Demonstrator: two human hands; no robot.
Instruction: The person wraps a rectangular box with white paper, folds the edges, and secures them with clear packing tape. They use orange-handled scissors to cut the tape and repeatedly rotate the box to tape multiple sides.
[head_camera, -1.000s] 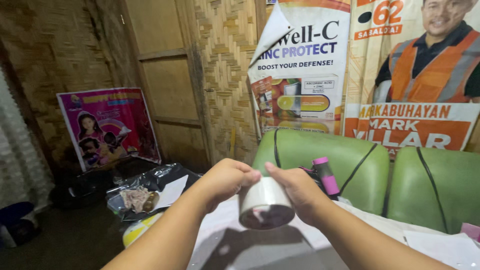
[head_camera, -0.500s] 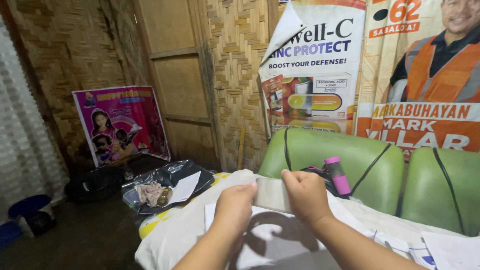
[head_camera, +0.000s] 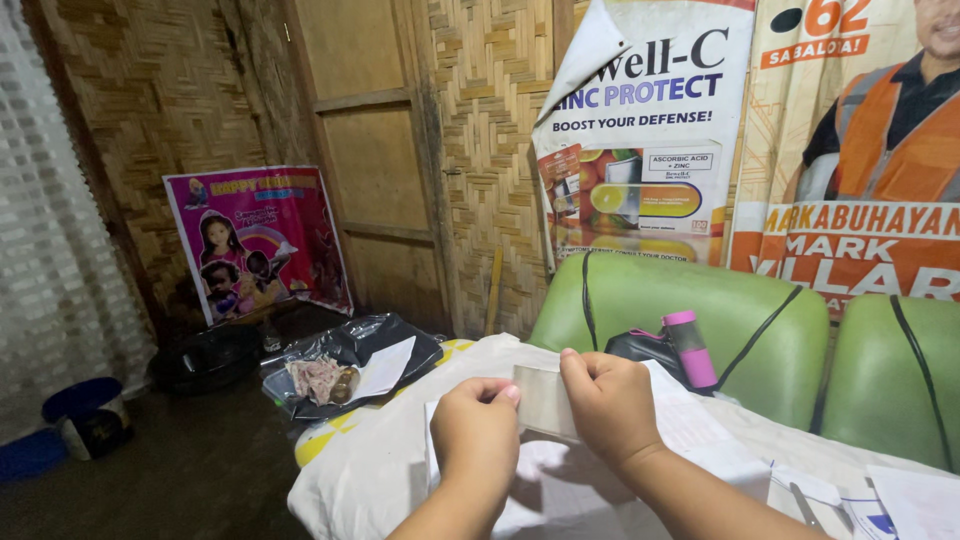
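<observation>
Tape (head_camera: 541, 400) is stretching as a pale strip between both hands above the white cloth (head_camera: 370, 460). Left hand (head_camera: 477, 432) is pinching one end with curled fingers; right hand (head_camera: 612, 405) is gripping the other end, closed around it. Behind, a pink rectangular poster (head_camera: 258, 240) is leaning on the woven wall, and a white-and-orange banner (head_camera: 640, 130) is hanging above the green seat (head_camera: 760, 330).

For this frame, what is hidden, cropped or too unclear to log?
- Head view: the roll of tape is mostly covered by the left hand and right hand; only a strip between them shows.
- Fingers of both hands curl away from the camera, so the grip underneath is unseen.
- Papers at the lower right are cut by the frame edge.
- Contents of the plastic bag are too dim to identify.
</observation>
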